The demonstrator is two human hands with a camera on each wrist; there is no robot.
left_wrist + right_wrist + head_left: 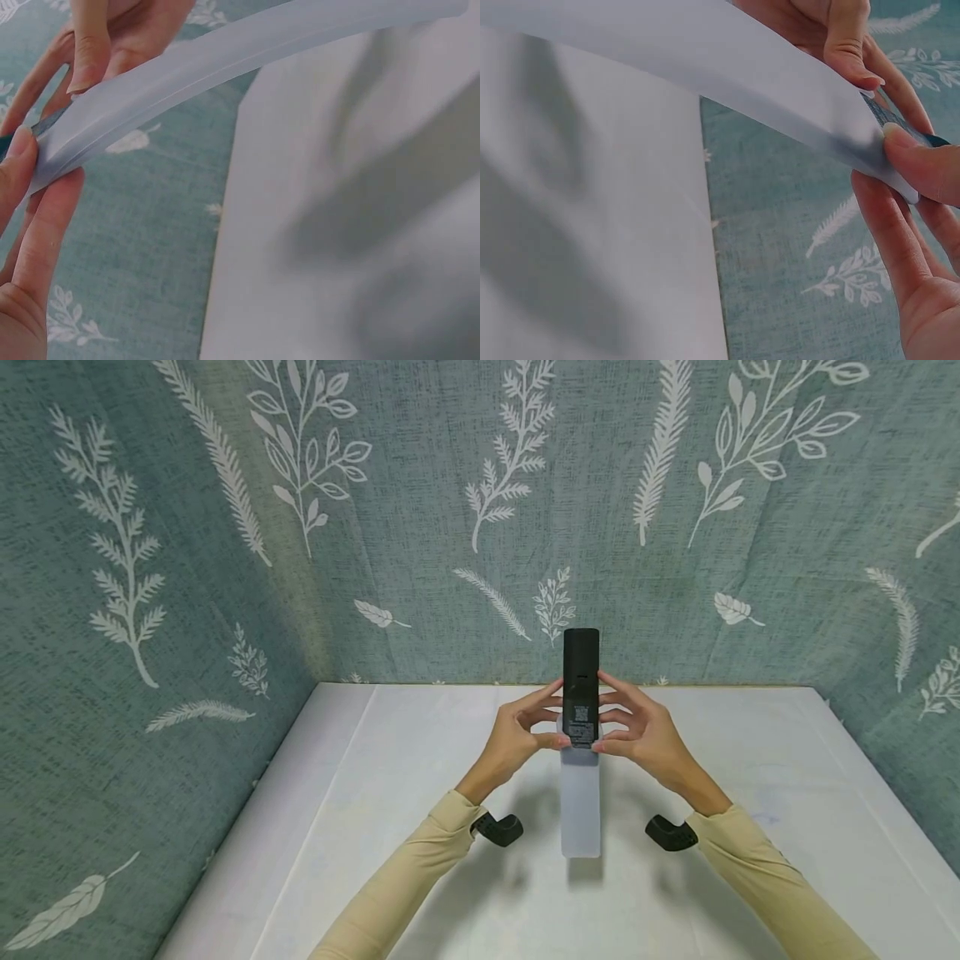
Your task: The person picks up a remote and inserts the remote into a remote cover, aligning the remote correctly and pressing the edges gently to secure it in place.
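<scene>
A black remote control (581,664) is held up above the table, its back with a small printed label and code facing the head camera. Below it hangs a pale translucent soft sleeve (581,810), whose upper end surrounds the remote's lower end. My left hand (517,731) pinches remote and sleeve edge from the left, thumb low near the label. From the right, my right hand (641,731) grips the same spot in mirror fashion. Both wrist views show the sleeve (195,75) curving away from the fingers, with only a dark sliver of the remote (889,116) visible.
Beneath the hands lies a white table (420,760), with shadows of the arms on it. Green fabric (420,527) with white leaf prints rises behind and at both sides. A black wrist mount (502,829) sticks out at each sleeve cuff.
</scene>
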